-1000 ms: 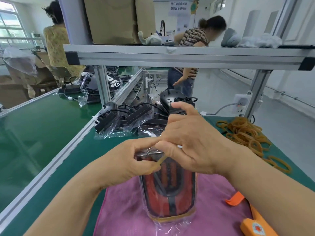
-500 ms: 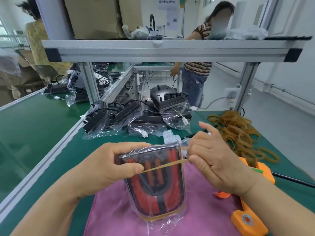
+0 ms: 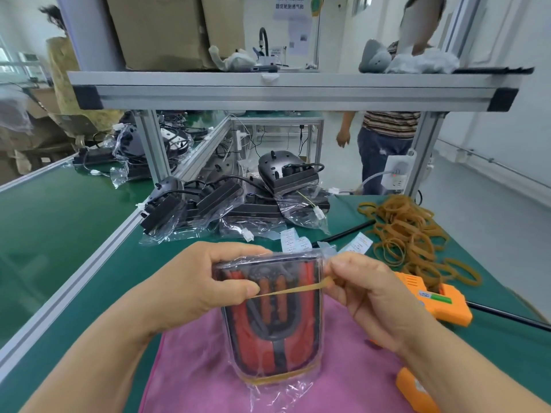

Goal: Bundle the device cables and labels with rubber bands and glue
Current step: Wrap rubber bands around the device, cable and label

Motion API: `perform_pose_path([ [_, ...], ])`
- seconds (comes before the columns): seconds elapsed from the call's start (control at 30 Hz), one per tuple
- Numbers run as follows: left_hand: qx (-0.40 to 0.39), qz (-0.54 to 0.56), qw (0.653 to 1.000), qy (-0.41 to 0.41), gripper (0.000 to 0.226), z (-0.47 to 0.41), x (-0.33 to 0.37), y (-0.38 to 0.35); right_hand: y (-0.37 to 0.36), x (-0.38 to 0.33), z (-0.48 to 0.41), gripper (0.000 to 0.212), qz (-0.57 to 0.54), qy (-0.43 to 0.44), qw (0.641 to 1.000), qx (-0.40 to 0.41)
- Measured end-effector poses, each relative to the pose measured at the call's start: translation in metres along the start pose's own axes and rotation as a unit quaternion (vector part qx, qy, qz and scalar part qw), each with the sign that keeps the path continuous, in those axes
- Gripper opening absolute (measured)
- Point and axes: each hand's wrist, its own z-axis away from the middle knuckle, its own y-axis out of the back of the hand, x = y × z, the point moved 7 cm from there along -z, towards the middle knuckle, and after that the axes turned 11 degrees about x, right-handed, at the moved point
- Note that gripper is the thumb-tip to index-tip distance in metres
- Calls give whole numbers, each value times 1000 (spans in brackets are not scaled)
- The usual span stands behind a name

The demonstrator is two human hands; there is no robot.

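Bagged device (image 3: 272, 323) stands upright over the pink cloth (image 3: 193, 377) between both grips: left hand (image 3: 190, 293) clasps its top, right hand (image 3: 369, 296) pinches the rubber band (image 3: 289, 290) stretched across its long axis.

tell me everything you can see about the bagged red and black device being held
The bagged device is red with a black U-shaped strip, flat on top and rounded below, wrapped in crinkled clear plastic. It stands upright over the pink cloth. The left hand grips its upper left edge; the right hand pinches a tan rubber band stretched across its upper front. A second tan band circles its lower end.
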Motion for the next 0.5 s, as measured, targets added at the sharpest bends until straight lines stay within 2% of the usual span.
perform_pose_path([
  [0.03,3,-2,1000,3,44,0,-1,1,-2,3,2,2,-17,-10,1000,10],
  [0.2,16,-4,1000,15,44,2,-5,6,-13,4,8,20,50,37,998,24],
  [0.3,23,-5,1000,16,44,5,-6,8,-16,5,9,30,50,58,996,54],
  [0.5,53,1,998,22,44,9,-10,11,-21,14,9,19,-24,40,995,92],
])
